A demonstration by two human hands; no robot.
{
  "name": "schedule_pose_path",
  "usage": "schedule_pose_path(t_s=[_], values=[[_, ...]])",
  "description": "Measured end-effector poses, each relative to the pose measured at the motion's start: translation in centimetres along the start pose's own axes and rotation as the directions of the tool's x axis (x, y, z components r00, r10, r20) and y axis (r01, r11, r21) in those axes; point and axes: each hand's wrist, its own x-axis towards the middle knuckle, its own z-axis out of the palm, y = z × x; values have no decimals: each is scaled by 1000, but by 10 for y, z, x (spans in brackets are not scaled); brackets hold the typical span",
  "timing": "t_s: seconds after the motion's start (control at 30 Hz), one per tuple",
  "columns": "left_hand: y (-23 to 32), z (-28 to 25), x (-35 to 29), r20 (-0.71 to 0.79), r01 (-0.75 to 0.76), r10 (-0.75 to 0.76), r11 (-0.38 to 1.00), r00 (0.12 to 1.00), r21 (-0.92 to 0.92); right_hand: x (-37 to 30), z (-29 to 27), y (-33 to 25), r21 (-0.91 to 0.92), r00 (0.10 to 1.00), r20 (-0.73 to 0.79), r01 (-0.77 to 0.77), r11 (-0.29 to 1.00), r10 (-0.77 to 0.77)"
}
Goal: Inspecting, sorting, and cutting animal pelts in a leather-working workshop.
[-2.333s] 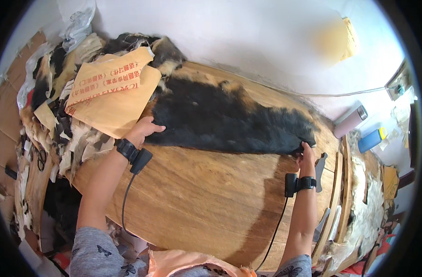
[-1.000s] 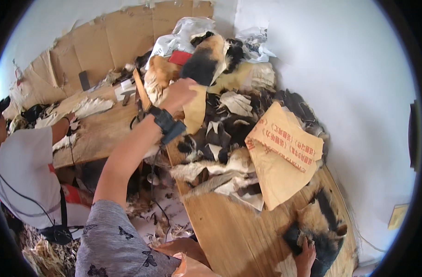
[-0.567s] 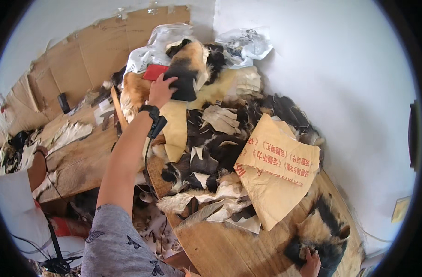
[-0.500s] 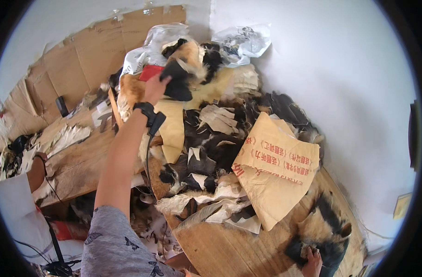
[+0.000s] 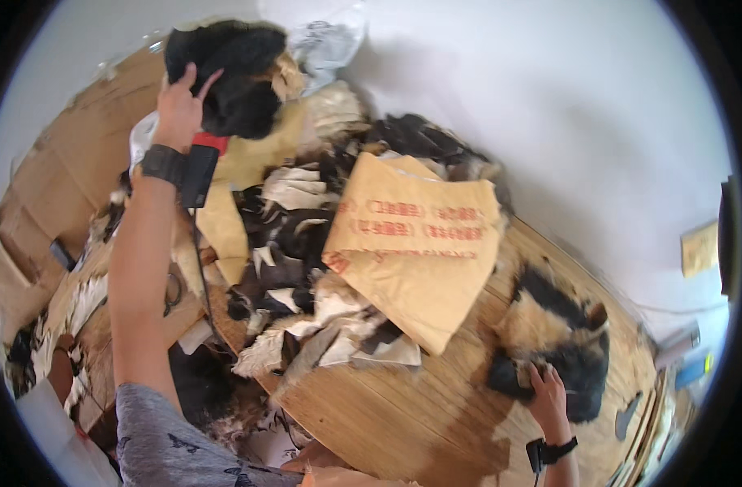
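**Left hand and right hand set well apart, each at a piece of fur**

In the head view, the dark fur is gripped by the left hand at its near left edge; it is held just beyond and to the right of that hand, well apart from the right one. Its long axis cannot be told through the blur. The black-and-tan fur, laid on the table with its length mostly away from the body, is touched by the right hand's fingertips. Between the furs, a heap of scraps and a paper envelope are seen. Some left fingers are hidden; whether the right fingers are closed cannot be told. The right forearm is cut off below.
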Motion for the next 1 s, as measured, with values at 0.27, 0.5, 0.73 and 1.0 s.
schedule_pose_path(t_s=[0.27,0.5,0.73,1.0], values=[[75,208,-18,172,264,-205,844,963,-467,-7,-2,7,-47,997,39,-66,997,68],[9,278,-99,496,381,-306,923,813,-56,-1,10,-1,46,1000,-14,22,999,-21],[-82,204,-115,708,-356,-189,760,680,544,-3,-3,-14,37,993,-97,72,997,-68],[-130,-9,-46,21,242,-339,711,940,661,10,-9,-8,-63,987,-11,161,985,-162]])
